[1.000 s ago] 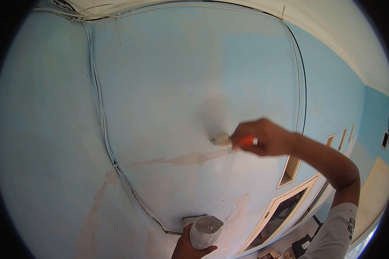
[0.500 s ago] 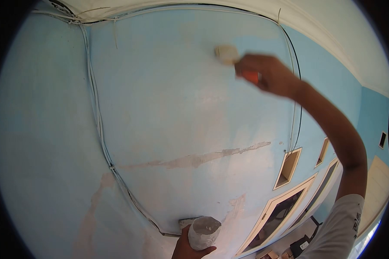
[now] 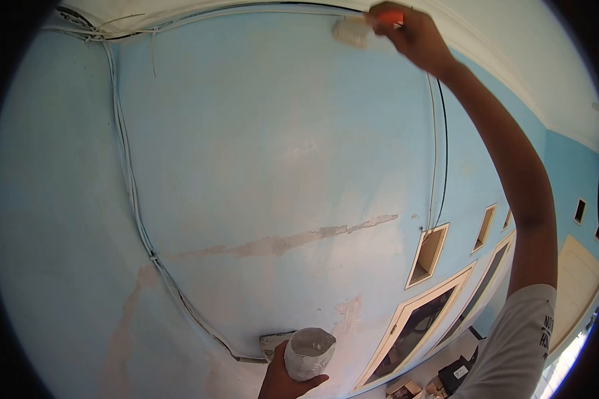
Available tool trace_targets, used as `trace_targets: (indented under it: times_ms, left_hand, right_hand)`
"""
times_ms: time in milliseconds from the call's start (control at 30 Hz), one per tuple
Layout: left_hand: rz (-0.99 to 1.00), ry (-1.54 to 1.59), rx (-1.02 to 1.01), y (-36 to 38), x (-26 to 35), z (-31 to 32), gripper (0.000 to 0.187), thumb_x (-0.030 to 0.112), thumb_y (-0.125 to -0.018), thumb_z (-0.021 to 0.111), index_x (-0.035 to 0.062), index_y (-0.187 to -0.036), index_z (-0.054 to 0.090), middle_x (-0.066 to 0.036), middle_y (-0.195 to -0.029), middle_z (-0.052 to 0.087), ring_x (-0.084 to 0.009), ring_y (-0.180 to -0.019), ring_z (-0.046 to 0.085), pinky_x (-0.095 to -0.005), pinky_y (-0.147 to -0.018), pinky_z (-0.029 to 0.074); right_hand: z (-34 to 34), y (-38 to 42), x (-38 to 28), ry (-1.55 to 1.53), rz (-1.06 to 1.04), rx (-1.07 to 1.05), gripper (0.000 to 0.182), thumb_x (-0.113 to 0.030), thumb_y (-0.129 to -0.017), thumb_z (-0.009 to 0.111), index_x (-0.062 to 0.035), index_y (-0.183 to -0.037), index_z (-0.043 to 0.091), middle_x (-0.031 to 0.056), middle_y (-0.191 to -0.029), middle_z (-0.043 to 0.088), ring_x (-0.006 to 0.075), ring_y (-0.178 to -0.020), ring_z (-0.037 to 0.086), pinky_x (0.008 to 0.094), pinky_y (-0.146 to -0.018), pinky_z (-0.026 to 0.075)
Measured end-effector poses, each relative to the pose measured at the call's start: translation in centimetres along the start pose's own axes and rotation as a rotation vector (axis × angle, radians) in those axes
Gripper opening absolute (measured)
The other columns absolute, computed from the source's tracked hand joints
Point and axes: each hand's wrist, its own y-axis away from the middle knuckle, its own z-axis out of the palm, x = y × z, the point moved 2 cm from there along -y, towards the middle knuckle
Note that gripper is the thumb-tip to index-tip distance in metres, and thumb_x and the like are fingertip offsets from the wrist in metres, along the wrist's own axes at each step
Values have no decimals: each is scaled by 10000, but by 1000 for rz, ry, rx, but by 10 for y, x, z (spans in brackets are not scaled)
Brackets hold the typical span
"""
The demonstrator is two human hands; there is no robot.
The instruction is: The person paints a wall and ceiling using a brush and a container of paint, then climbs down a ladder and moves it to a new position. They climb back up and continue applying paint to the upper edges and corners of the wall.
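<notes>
My right hand (image 3: pixel 416 36), raised high at the top of the view, is closed round the orange handle of a wide paintbrush (image 3: pixel 350 32). Its pale bristles point down and left, over the top of the blue wall (image 3: pixel 266 113) just below the cables at the ceiling edge. Low in the middle, my left hand (image 3: pixel 289 376) grips a whitish, smeared cup (image 3: pixel 311 362) with its mouth facing me. Greyish contents show inside it. Directly behind the cup, a grey, flat-looking piece (image 3: pixel 273 344) is partly hidden.
Bundled cables (image 3: pixel 128 166) run down the wall at left and along the ceiling edge. A rough patched strip (image 3: pixel 279 245) crosses the wall. To the right are a small framed opening (image 3: pixel 427 256) and a framed window (image 3: pixel 412 332). Boxes and a black bag (image 3: pixel 454 374) lie below.
My right hand has moved up with the paintbrush, from the upper wall to near the ceiling edge. The left hand still holds the cup low down; the view has shifted slightly.
</notes>
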Motion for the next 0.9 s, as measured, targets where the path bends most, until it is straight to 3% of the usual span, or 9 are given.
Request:
trace_targets:
  times_ms: [67,133,200,300,467,667,767,833,900]
  left_hand:
    - [9,19,-8,1,-2,6,1170,365,-582,1002,24,-1489,348,-218,-1417,507,-363,-1327,509,-509,-1052,464]
    - [20,-10,13,3,-4,10,1174,365,-584,1002,26,-1494,343,-216,-1415,508,-364,-1325,510,-508,-1053,464]
    - [22,-44,24,11,-11,10,1179,365,-585,1002,28,-1500,339,-213,-1413,508,-364,-1322,511,-507,-1054,463]
    - [8,8,-3,14,-16,7,1181,366,-586,1002,33,-1504,339,-211,-1413,516,-363,-1319,518,-502,-1060,462]
    - [-57,7,-10,13,-20,-3,1181,361,-581,1006,34,-1502,343,-210,-1425,524,-347,-1326,521,-488,-1061,463]
    - [-45,-13,29,6,-16,-5,1174,332,-576,1011,29,-1494,345,-208,-1422,531,-337,-1322,526,-478,-1054,469]
    - [-48,42,45,3,-13,-3,1165,314,-575,1012,29,-1487,346,-209,-1413,539,-339,-1310,537,-473,-1048,474]
    - [-89,31,23,4,-3,-4,1157,307,-577,1011,29,-1484,348,-208,-1410,541,-340,-1309,538,-472,-1048,474]
    - [-108,22,8,2,-2,0,1149,299,-580,1009,29,-1481,350,-208,-1407,544,-341,-1308,539,-471,-1048,475]
  right_hand:
    - [-18,-33,-8,-112,251,-66,202,-212,-1029,634,-14,-1065,647,69,-974,688,160,-764,619,290,-683,540]
    - [-12,-19,-7,-76,67,-4,195,-208,-1032,632,-17,-1068,651,84,-944,686,163,-755,587,291,-664,514]
    - [-5,27,-33,-90,-92,-170,167,-17,-935,676,-35,-1101,667,92,-1083,700,260,-958,689,336,-885,566]
    - [11,135,-100,-178,-188,-471,196,-42,-892,692,-87,-1078,648,72,-1102,681,291,-989,668,397,-907,572]
    - [-1,221,-172,-706,239,-919,183,-131,-937,713,-82,-1095,634,88,-1040,678,297,-911,697,412,-793,590]
    - [3,122,-77,-435,318,-699,136,-39,-956,648,-29,-1091,648,95,-998,719,197,-877,702,320,-747,590]
    - [-13,57,-21,-270,123,-328,124,-66,-974,651,-35,-1094,640,64,-955,686,161,-737,597,302,-690,542]
    - [-32,19,16,127,-76,-197,185,-101,-1004,628,-29,-1174,645,73,-1154,698,187,-907,685,315,-802,587]
    - [-35,1,39,147,111,-98,176,-167,-1012,643,-34,-1127,654,71,-1055,700,174,-848,648,305,-738,551]
